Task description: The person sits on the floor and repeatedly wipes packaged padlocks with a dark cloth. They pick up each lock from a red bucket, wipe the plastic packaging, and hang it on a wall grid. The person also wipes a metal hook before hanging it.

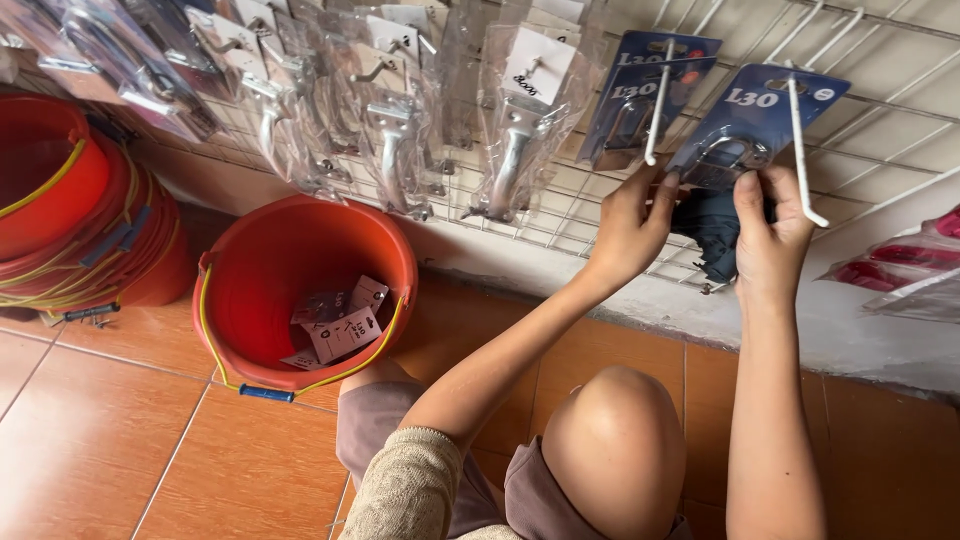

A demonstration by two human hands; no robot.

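— What's filling the frame, biggest first?

— A wire rack point(880, 150) is running across the top, and an orange bucket point(300, 290) is sitting on the tiled floor at lower left with a few small cards lying in it. More orange buckets are stacking at the far left – I can't count them.

— And the hands?

— Both are reaching into the upper right. The left hand point(628, 228) is pinching the lower edge of a blue padlock card point(752, 125); the right hand point(770, 235) is closing thumb and fingers on that card and on a dark bundle of more cards point(712, 232) below it.

— Where is the card lying against the grip?

— It's hanging straight above both hands on a white hook point(803, 150), long axis slanting up to the right, the hook pointing down toward the right hand – the nearer one.

— Counts?

— Two blue cards are hanging on two hooks, the second point(645, 85) to the left. Around five bagged metal handles point(515, 150) are hanging at upper left and centre.
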